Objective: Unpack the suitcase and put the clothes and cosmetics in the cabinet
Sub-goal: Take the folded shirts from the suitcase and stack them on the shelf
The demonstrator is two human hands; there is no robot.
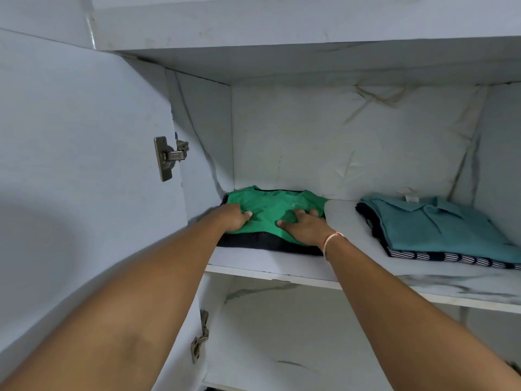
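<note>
A folded green shirt [270, 210] lies on top of a dark folded garment [253, 241] at the left end of a white cabinet shelf [282, 269]. My left hand [235, 218] rests on the shirt's left part, fingers bent into the cloth. My right hand [303, 225], with a thread band at the wrist, lies on the shirt's right front part, fingers bent and bunching the fabric. The suitcase and cosmetics are out of view.
A second pile stands at the shelf's right end: a teal polo shirt [439, 224] over a striped dark garment [451, 259]. The open cabinet door [84, 165] with its hinge [169, 158] is at my left. A lower shelf compartment [282, 334] shows below.
</note>
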